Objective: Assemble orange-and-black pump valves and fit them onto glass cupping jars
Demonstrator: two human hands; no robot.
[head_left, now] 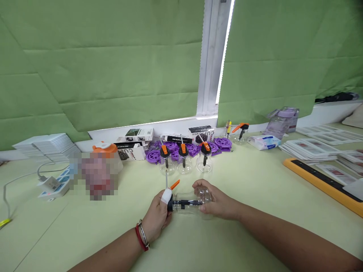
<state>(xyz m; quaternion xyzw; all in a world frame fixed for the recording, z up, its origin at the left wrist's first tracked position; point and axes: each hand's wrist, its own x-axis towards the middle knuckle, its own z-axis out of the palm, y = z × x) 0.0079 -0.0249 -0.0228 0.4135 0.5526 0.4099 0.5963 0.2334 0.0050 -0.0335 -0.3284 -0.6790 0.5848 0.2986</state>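
Note:
I hold a clear pump oiler bottle (187, 197) on its side just above or on the table, base toward the right. My left hand (159, 213), with a white wrap on the thumb, is closed around its black cap. An orange lever and a thin metal spout stick up past that thumb. My right hand (217, 202) is closed around the bottle's base end. A black pump tube shows inside the clear body. Behind my hands stand three similar oiler bottles, a left one (165, 166), a middle one (184, 166) and a right one (204, 164), all upright.
Purple plastic parts (170, 146) and printed boxes (133, 152) line the back. Another oiler (240, 138) stands beside a wipes pack (263, 142). A power strip (58, 185) is left; a yellow-black bar (323, 183) and card stacks (310, 149) lie right.

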